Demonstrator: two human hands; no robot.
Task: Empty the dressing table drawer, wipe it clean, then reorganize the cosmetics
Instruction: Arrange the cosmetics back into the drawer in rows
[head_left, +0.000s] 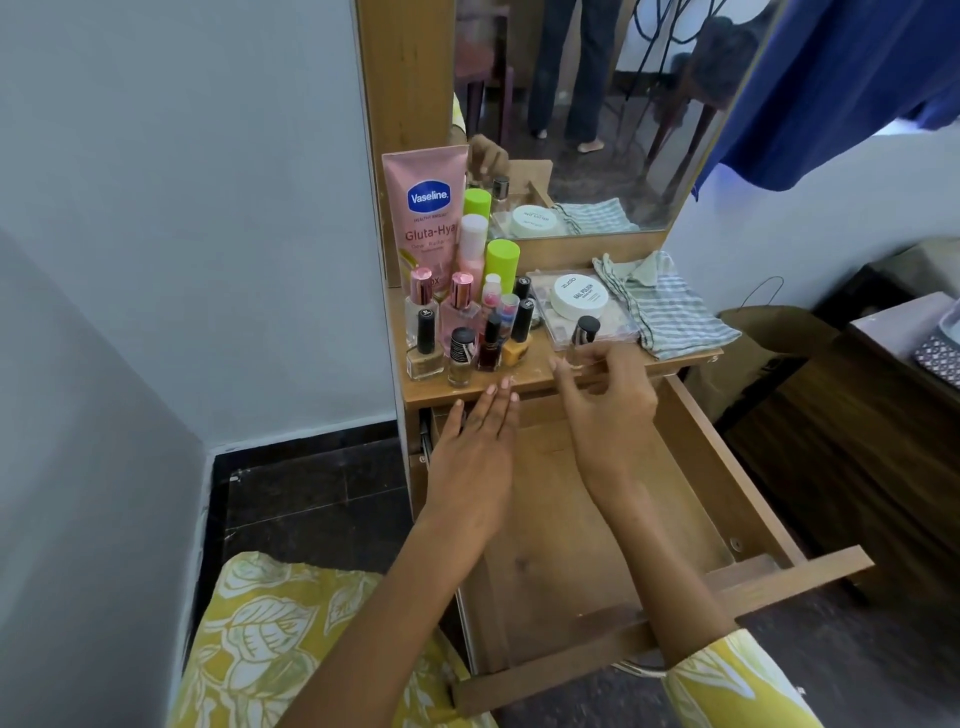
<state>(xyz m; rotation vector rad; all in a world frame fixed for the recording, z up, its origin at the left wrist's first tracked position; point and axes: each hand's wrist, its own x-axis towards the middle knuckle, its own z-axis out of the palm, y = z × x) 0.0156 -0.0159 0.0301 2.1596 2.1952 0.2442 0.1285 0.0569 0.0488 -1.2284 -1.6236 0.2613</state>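
Pinching a small bottle on the bench, the right hand is gripping; left hand is hovering flat, fingers straight, over the open drawer

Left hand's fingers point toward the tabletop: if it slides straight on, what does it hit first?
Probably the cluster of nail polish bottles just beyond the left hand, whose fingertips are at the tabletop edge. Depth is hard to judge.
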